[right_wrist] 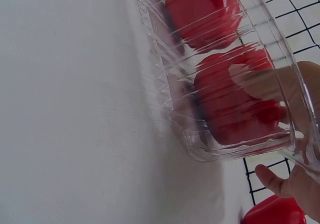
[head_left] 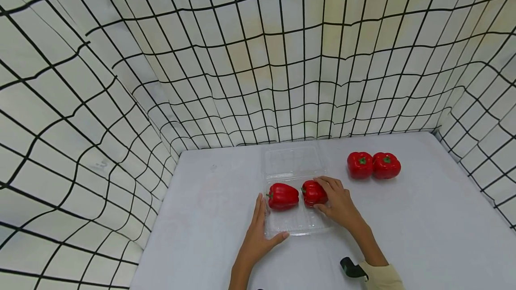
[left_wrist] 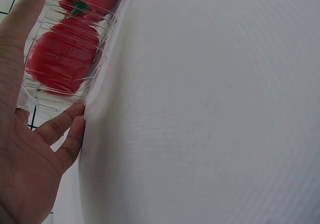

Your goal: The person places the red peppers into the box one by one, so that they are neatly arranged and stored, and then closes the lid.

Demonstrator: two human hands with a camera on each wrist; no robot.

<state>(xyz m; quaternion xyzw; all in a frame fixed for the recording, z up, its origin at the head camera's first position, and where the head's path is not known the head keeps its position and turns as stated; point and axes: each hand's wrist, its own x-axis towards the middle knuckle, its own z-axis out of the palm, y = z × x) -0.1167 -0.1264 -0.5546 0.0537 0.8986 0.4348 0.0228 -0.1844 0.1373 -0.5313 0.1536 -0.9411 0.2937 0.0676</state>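
A clear plastic clamshell box (head_left: pixel 282 226) lies with its lid (head_left: pixel 294 160) folded back. Inside its base are two red bell peppers. The left bell pepper (head_left: pixel 283 196) lies on its side, its green stem to the left. My right hand (head_left: pixel 339 201) grips the right bell pepper (head_left: pixel 313 193), thumb at the near side and fingers over the far side. In the right wrist view the thumb (right_wrist: pixel 260 82) shows through the box wall against that pepper. My left hand (head_left: pixel 255 238) rests with spread, straight fingers along the box's left and near edges; its fingertips (left_wrist: pixel 77 109) are right at the wall.
Two more red bell peppers, one (head_left: pixel 360 165) beside another (head_left: pixel 386 165), stand on the white table (head_left: pixel 423 218) at the back right. Black wire mesh (head_left: pixel 262 79) fences the table at the back and sides. A dark strap piece (head_left: pixel 351 267) is by the right sleeve (head_left: pixel 383 276).
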